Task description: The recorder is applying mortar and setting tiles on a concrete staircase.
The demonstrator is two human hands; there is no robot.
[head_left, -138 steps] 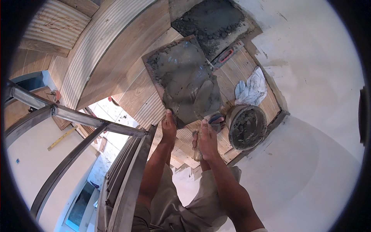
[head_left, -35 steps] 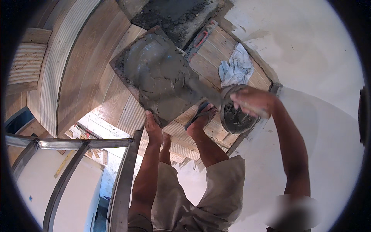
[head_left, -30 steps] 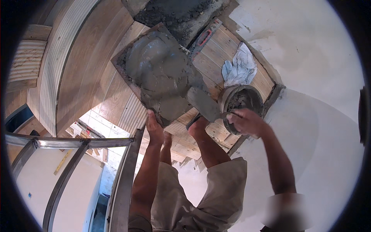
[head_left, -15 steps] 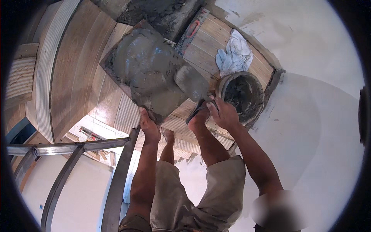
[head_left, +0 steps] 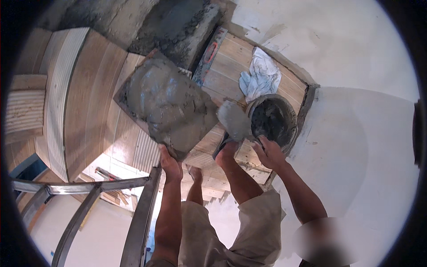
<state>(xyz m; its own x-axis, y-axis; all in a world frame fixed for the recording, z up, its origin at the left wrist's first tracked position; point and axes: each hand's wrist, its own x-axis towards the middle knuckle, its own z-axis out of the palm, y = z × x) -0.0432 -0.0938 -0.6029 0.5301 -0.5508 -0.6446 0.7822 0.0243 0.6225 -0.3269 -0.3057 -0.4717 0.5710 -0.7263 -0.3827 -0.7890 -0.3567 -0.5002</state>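
Note:
My left hand [head_left: 171,165] grips the near corner of a square tile [head_left: 154,52], its thumb at the edge. Wet grey mortar [head_left: 171,102] covers most of the tile's upturned face in an uneven layer. My right hand [head_left: 269,153] is closed round the handle of a trowel [head_left: 233,119]. The trowel's blade, coated in mortar, is just beside the tile's right corner and above my sandalled foot. Right of the blade stands a round bucket [head_left: 292,137] with dark mortar inside, close to my right hand.
A crumpled white rag [head_left: 262,73] lies behind the bucket on wood-look tiles. Left of it is a spirit level [head_left: 209,55]. Rough mortar [head_left: 173,26] fills the step beyond. Tiled stairs [head_left: 95,84] curve down at left, beside a metal railing [head_left: 138,218]. A white wall [head_left: 356,133] borders the right.
The trowel has moved right, off the mortar on the tile and towards the bucket. My right hand has shifted slightly right. My left hand still holds the tile; the whole view has shifted somewhat.

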